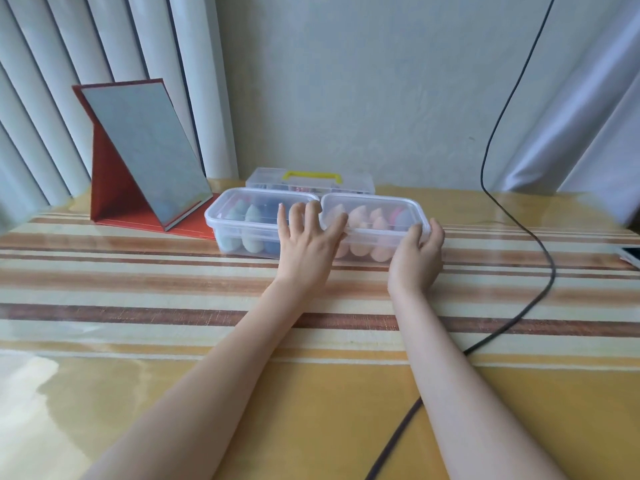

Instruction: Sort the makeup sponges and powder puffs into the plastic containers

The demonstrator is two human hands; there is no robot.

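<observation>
Pale wall (363, 81), vertical blinds (52, 64) at left, striped glossy table (173, 306).

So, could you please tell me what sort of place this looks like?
Probably a home dressing table: a folding mirror stands on a striped tablecloth by curtains, with lidded containers of makeup sponges.

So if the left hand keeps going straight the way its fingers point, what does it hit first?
The left hand already lies over the two clear containers' junction; straight on, probably the yellow-handled case behind them, though depth is unclear.
</observation>
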